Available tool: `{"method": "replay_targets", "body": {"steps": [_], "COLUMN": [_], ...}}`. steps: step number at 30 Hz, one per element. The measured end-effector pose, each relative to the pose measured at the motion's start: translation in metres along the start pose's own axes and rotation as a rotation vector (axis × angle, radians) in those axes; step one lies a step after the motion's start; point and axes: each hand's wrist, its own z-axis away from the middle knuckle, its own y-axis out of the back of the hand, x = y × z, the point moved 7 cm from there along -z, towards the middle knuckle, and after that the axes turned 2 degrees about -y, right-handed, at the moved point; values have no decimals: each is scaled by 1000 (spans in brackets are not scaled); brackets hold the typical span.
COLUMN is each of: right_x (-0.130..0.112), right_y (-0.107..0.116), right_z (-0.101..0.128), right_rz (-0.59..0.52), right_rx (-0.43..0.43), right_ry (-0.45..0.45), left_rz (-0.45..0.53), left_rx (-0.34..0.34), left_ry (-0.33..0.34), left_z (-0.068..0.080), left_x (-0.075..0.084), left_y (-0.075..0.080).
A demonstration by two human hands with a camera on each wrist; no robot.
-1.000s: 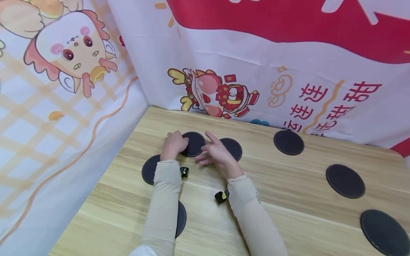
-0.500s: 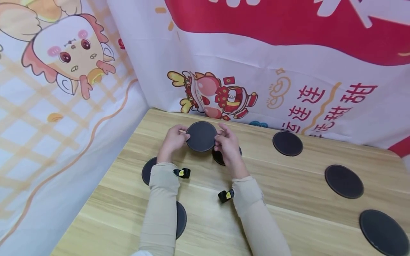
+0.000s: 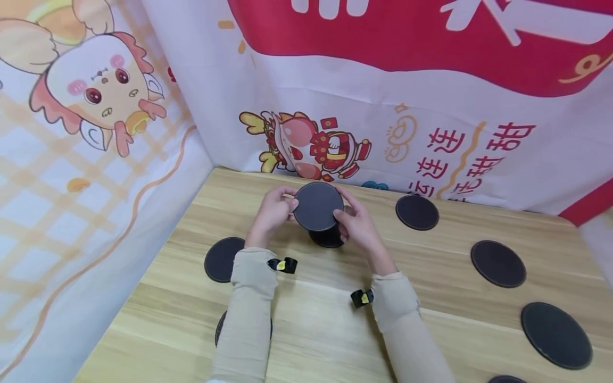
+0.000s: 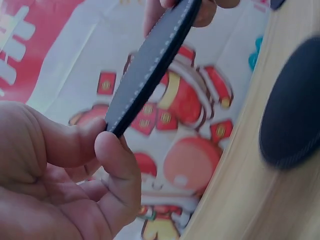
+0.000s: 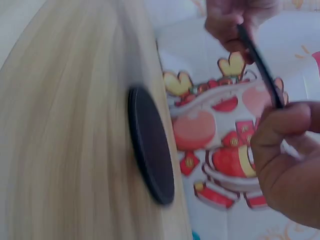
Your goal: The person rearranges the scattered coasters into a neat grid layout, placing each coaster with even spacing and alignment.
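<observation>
A round black coaster (image 3: 319, 206) with stitching along its edge is held up above the table between both hands. My left hand (image 3: 275, 211) pinches its left edge between thumb and fingers; the left wrist view shows the grip on the coaster (image 4: 150, 70) up close. On the opposite edge my right hand (image 3: 360, 222) pinches it as well, thumb on top. Below it a second black coaster (image 3: 328, 239) lies on the table, partly covered by the raised one in the head view. The right wrist view shows this lower coaster (image 5: 151, 145) flat on the wood, apart from the held one.
More black coasters lie spread over the wooden table (image 3: 316, 319): one at the left (image 3: 224, 259), one partly under the left sleeve (image 3: 254, 308), and several on the right, such as the far coaster (image 3: 417, 212). Printed cloth (image 3: 201, 106) hangs along the back and left edges.
The coaster near my left hand has been lifted off the table and carried right, over the neighbouring coaster. My right hand, spread before, now grips its right edge.
</observation>
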Motion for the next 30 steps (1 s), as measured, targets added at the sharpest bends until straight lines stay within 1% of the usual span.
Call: {"method": "replay_targets", "body": {"steps": [2,4,8,12,14,17,20,24,27,30], "right_x": [3,5,9,14,14,11,12,20,28,38], "right_y": [9,20,44,65,75,88,100,110,118,126], "right_z": [5,11,21,26,26,26,26,26,26,28], "right_rz": [24,30,11,33,42,59,71,91,111,164], "right_rx": [-37,-44,-4,37,50,60,69,75,82,94], "right_ry": [8,15,12,3,7,25,-4,-91,-151,-209], "left_rz": [18,23,-13,-58,-68,-82,-111,-193,-297,-412], "left_rx": [2,1,-17,-46,-72,-129,-190,-238,-250,-245], "left_ry": [-5,-28,-91,-120,-128,-128,-108,-96,-106,-125], "left_z": [0,0,2,4,5,3,1,-3,-8,-11], "left_x": [0,2,5,1,0,-2,-9,-16,-21,-27], "left_y": [-11,-24,-51,-72,-81,-93,-104,-115,-121,-122]}}
